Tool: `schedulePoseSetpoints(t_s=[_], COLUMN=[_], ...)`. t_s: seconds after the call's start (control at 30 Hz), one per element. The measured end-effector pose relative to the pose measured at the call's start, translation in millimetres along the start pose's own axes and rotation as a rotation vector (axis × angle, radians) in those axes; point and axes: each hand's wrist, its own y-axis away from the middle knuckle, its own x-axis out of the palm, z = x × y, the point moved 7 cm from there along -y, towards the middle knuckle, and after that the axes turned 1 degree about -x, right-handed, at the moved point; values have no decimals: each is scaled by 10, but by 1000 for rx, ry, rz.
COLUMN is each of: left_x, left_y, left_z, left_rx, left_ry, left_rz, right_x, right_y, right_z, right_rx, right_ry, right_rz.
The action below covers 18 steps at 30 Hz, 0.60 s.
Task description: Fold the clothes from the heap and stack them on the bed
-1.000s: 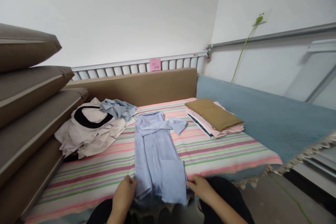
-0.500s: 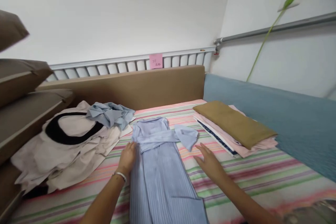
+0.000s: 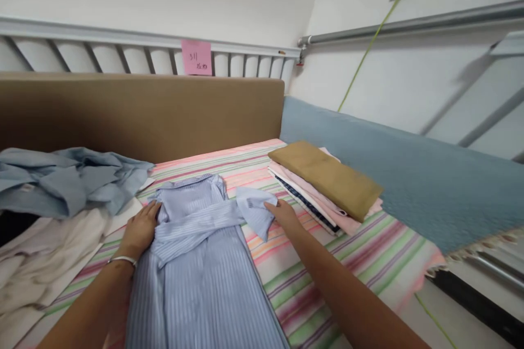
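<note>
Lt-blue striped shirt (image 3: 204, 289) lies flat w/ 1 sleeve (image 3: 200, 227) across.

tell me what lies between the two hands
In the head view, the upper part of the shirt and its sleeve, laid across it, lie between the left hand and the right hand.

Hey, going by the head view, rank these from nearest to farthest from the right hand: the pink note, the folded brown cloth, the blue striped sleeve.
From the right hand:
1. Blue striped sleeve: at the fingertips, touching.
2. Folded brown cloth: to the right, slightly beyond.
3. Pink note: far back, to the left.
</note>
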Motion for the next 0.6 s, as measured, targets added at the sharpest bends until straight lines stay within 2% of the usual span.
schedulePoseSetpoints(t_s=[0.1, 0.17, 0.27, 0.33, 0.4, 0.47, 0.53, 0.6], left_x=[11, -61, -288, -499, -712, -826, -787, -751], left_y=[27, 33, 76, 208, 483, 896, 1383, 1834], left_z=[-20, -43, -49, -65, -144, -301, -591, -1009], left_rx=[-39, -58, -111, -143, -173, -237, -332, -351], left_ry=[33, 119, 257, 276, 342, 607, 1024, 1332], left_rz=[27, 40, 23, -24, -85, -74, 81, 256], right_x=[59, 81, 123, 172, 247, 363, 511, 678], right_y=[18, 97, 308, 502, 731, 998, 1301, 1629], right_z=[11, 101, 351, 593, 858, 1067, 1151, 1104], right_rx=[17, 30, 90, 132, 168, 236, 345, 449], right_ry=[-5, -111, -338, -482, -630, -761, -888, -1017], right_rz=[3, 23, 77, 135, 215, 312, 367, 362])
